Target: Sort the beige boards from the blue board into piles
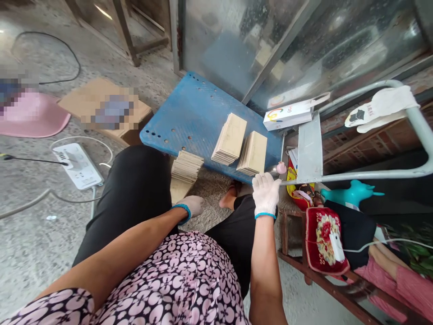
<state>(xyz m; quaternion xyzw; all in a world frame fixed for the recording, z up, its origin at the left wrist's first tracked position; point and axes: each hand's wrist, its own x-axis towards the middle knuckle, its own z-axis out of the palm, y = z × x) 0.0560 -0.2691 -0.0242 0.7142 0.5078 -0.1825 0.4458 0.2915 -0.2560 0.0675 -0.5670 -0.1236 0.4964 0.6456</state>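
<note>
Both my hands wear whitish knit gloves with blue cuffs. My left hand (194,206) is between my knees, by the near end of a stack of thin wooden boards (187,166); its fingers are curled out of sight, so I cannot tell what they do. My right hand (266,194) lies over my right knee, fingers laid forward with nothing visible in them, close to the platform's near edge. Just beyond it, two more stacks of thin boards, a left one (232,137) and a right one (254,152), lean on the blue plastic platform (189,117).
A metal-framed cart handle (372,174) reaches right, with a spare glove (382,108) hung on it. A white box (287,116) sits behind. On the left are a power strip (78,167) with cables and a cardboard box (81,101). Another person sits at the right.
</note>
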